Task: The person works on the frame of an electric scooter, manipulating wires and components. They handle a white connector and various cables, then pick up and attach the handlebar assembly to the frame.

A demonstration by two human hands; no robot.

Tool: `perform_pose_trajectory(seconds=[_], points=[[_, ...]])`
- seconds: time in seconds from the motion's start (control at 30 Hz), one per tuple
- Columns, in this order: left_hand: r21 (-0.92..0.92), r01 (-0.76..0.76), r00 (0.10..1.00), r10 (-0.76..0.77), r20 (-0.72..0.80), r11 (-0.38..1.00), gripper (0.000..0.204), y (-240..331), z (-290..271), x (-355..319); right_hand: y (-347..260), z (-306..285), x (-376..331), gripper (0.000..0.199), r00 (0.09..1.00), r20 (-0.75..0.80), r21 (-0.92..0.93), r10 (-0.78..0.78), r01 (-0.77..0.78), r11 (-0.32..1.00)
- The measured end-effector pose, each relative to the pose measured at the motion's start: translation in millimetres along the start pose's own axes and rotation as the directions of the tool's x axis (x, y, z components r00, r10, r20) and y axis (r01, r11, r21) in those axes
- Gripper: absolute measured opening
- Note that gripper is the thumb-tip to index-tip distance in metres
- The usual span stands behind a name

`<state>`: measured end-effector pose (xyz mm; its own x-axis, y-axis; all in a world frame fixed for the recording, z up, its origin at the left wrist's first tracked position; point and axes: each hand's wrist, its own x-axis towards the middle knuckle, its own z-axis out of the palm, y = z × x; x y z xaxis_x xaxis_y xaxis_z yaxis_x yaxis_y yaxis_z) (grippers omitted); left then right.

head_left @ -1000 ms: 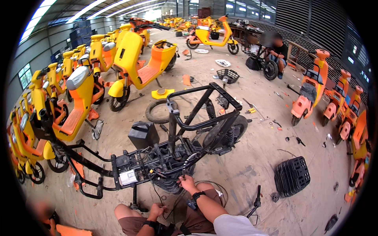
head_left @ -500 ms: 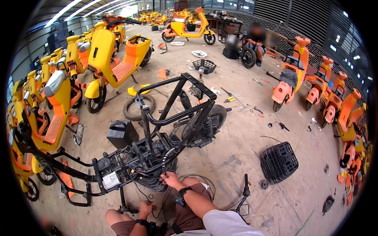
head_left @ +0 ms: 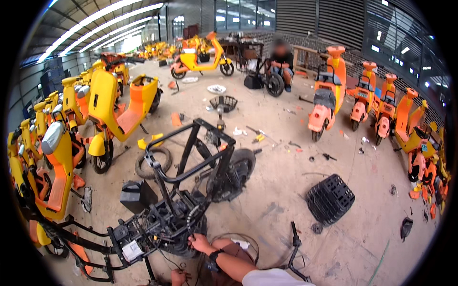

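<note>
A stripped black scooter frame (head_left: 181, 171) lies on the concrete floor in front of me, with its rear wheel (head_left: 234, 176) at the far end and tangled cables (head_left: 167, 224) in its middle. My right hand (head_left: 198, 243), a watch on the wrist, rests on the cables and parts at the near side of the frame; I cannot tell whether it grips anything. My left hand (head_left: 179, 276) shows only partly at the bottom edge, low beside the frame, and its fingers are hidden.
Yellow and orange scooters (head_left: 114, 109) line the left side, and orange ones (head_left: 329, 100) stand at the right. A black basket (head_left: 330, 199), a loose tyre (head_left: 152, 162), a black box (head_left: 136, 195) and scattered parts lie on the floor. A person (head_left: 281, 62) sits by a wheel far back.
The view has swung a little to the right and lifted. My right hand stays on the frame's cables, and my left hand has sunk toward the bottom edge.
</note>
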<state>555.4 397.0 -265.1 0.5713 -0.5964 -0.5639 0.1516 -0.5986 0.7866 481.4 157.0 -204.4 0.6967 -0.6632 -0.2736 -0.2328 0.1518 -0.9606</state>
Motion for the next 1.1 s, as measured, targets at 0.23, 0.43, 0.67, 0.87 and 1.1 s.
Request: perform_pose_trajectory(seconds=[0.23, 0.43, 0.67, 0.87, 1.1], points=[[-0.027, 0.028, 0.997, -0.026, 0.066, 0.999, 0.02, 23.0, -1.4, -44.4, -22.0, 0.9, -27.4, 0.019, 0.994, 0.093, -0.133, -0.056, 0.068, 0.989], [-0.076, 0.039, 0.983, -0.025, 0.181, 0.996, 0.021, 44.3, -24.0, -101.5, -46.5, -1.0, -61.5, 0.021, 0.977, 0.142, -0.097, -0.16, 0.175, 0.98], [-0.025, 0.086, 0.979, -0.079, 0.189, 0.996, 0.021, 53.1, -39.4, -105.3, -41.4, 5.6, -60.2, 0.019, 0.975, 0.149, -0.012, -0.164, 0.167, 0.986], [0.064, -0.04, 0.991, 0.031, 0.134, 0.997, 0.024, 38.8, -16.1, -85.5, -35.6, 0.8, -54.2, 0.021, 0.987, 0.123, -0.08, -0.108, 0.118, 0.99], [0.364, -0.186, 0.982, 0.159, 0.104, 0.913, 0.023, 29.2, -7.6, -71.0, -39.5, -3.7, -60.9, 0.02, 0.986, 0.138, -0.069, -0.09, 0.1, 0.993]])
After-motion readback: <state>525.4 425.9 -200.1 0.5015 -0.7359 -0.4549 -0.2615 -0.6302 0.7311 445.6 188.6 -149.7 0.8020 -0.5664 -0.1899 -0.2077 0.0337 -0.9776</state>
